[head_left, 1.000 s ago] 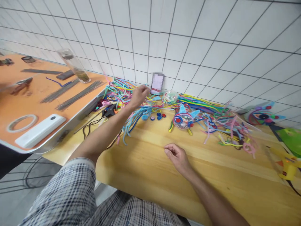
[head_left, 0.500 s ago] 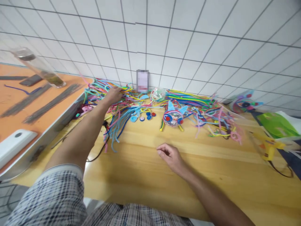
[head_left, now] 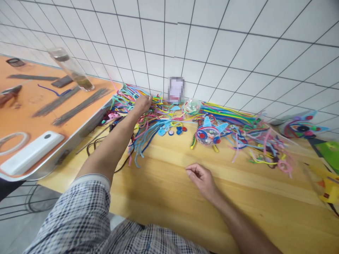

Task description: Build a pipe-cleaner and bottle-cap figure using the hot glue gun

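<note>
At the back of the wooden table, my left hand (head_left: 143,104) reaches into a heap of coloured pipe cleaners (head_left: 127,97). Its fingers are curled in among the stems and partly hidden; yellow stems lie right at the fingertips. My right hand (head_left: 202,178) rests near the middle of the table, thumb and fingers curled together, with nothing visible in them. Between and beyond the hands stand a clear ball figure (head_left: 208,135) with light-blue ears and red-and-blue eyes, and a clear ball (head_left: 191,106). Several blue and red button-like discs (head_left: 179,131) lie left of the figure.
An orange-topped tray (head_left: 29,106) on the left carries a glass bottle (head_left: 74,72), dark wire bundles (head_left: 82,106) and a white device (head_left: 33,151). A phone-like screen (head_left: 176,90) leans on the tiled wall. Tangled pipe cleaners (head_left: 267,141) and a yellow glue gun (head_left: 331,187) are on the right.
The view has swung left, so the scene sits farther right and more of the orange tray shows. My left hand stays in the heap; my right hand keeps its curled pose.
</note>
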Action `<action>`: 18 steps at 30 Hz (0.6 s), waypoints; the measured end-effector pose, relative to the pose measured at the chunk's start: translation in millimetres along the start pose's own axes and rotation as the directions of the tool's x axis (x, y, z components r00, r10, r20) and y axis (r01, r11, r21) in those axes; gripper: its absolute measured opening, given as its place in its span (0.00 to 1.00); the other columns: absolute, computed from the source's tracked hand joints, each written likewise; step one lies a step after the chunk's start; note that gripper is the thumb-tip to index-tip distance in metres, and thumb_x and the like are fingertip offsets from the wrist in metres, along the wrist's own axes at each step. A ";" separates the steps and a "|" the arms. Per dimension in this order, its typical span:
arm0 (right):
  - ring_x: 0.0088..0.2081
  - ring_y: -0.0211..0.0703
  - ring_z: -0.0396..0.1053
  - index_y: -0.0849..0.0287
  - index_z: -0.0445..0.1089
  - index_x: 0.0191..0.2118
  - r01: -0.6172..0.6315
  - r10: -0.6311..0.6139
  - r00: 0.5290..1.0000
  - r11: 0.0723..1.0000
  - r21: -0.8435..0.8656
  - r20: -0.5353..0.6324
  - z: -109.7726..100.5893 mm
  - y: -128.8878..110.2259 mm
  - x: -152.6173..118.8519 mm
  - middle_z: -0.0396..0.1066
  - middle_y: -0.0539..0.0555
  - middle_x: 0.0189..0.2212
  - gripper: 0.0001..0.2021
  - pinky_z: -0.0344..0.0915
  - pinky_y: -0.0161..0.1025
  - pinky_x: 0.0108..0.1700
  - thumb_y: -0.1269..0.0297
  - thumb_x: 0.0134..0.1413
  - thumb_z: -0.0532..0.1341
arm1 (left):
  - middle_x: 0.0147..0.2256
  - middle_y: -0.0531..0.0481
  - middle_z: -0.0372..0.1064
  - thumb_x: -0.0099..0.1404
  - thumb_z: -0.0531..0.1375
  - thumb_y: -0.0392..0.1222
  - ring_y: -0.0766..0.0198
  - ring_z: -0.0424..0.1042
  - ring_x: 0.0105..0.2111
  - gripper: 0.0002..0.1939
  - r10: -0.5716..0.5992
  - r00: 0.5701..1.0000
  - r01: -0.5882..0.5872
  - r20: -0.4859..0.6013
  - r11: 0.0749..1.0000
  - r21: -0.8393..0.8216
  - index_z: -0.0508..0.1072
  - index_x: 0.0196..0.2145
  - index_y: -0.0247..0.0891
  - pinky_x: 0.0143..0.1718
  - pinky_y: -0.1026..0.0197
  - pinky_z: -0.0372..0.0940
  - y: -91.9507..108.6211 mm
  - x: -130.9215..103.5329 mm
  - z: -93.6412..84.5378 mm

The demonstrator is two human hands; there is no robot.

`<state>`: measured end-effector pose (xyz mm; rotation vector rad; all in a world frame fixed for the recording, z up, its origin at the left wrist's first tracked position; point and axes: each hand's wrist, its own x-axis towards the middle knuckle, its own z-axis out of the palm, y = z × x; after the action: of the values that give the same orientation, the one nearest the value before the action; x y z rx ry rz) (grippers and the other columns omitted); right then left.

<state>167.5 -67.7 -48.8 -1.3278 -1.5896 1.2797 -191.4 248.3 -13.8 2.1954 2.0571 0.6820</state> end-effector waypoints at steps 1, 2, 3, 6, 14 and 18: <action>0.27 0.38 0.64 0.56 0.77 0.38 0.001 -0.001 1.000 1.000 -0.001 0.001 0.2 -0.5 -0.1 0.71 0.49 0.25 0.15 0.59 0.37 0.30 0.49 0.61 0.64 | 0.46 0.33 0.80 0.76 0.46 0.45 0.42 0.75 0.53 0.23 -0.021 1.000 0.021 0.002 1.000 0.002 0.79 0.47 0.34 0.59 0.46 0.67 3.3 0.3 -1.6; 0.27 0.38 0.64 0.56 0.77 0.38 0.001 -0.001 1.000 1.000 -0.002 0.002 0.4 -1.0 -0.2 0.71 0.48 0.25 0.15 0.59 0.37 0.30 0.49 0.62 0.64 | 0.46 0.33 0.81 0.76 0.46 0.46 0.43 0.76 0.53 0.23 -0.040 0.999 0.040 0.012 0.999 0.010 0.80 0.47 0.34 0.59 0.46 0.67 6.7 0.1 -2.9; 0.27 0.38 0.64 0.56 0.77 0.38 0.001 -0.001 1.000 1.000 -0.002 0.003 0.6 -1.4 -0.3 0.71 0.48 0.25 0.14 0.59 0.37 0.31 0.49 0.62 0.65 | 0.47 0.34 0.81 0.75 0.48 0.46 0.42 0.76 0.53 0.22 -0.053 0.998 0.053 0.023 0.998 0.021 0.80 0.47 0.35 0.59 0.46 0.67 9.9 -0.4 -3.9; 0.28 0.38 0.64 0.56 0.77 0.38 0.008 -0.008 1.000 1.000 0.008 0.007 0.9 -1.6 -0.3 0.71 0.48 0.26 0.14 0.60 0.36 0.31 0.49 0.62 0.65 | 0.52 0.35 0.80 0.71 0.54 0.45 0.39 0.72 0.58 0.20 -0.048 0.999 0.047 0.015 0.997 0.055 0.81 0.51 0.36 0.64 0.42 0.63 17.9 -3.5 -2.7; 0.27 0.37 0.62 0.56 0.77 0.38 -0.014 0.013 1.000 0.999 0.039 0.018 -0.7 -1.6 0.0 0.69 0.47 0.25 0.16 0.60 0.36 0.32 0.48 0.61 0.65 | 0.57 0.32 0.76 0.68 0.54 0.37 0.35 0.69 0.61 0.24 -0.057 0.997 0.052 0.051 0.994 0.092 0.78 0.58 0.31 0.65 0.37 0.60 47.9 -12.3 14.1; 0.27 0.38 0.63 0.56 0.78 0.38 -0.039 0.039 0.999 0.999 0.017 -0.004 -1.7 1.3 -0.5 0.70 0.48 0.25 0.17 0.59 0.37 0.30 0.46 0.60 0.66 | 0.58 0.28 0.75 0.68 0.54 0.36 0.35 0.69 0.62 0.23 -0.184 0.983 0.184 0.007 0.982 0.051 0.78 0.57 0.31 0.61 0.39 0.64 68.8 -23.6 17.0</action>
<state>169.5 -67.7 -49.6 -1.3563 -1.5533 1.3108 -121.3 222.4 -12.6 1.9930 2.2579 0.6038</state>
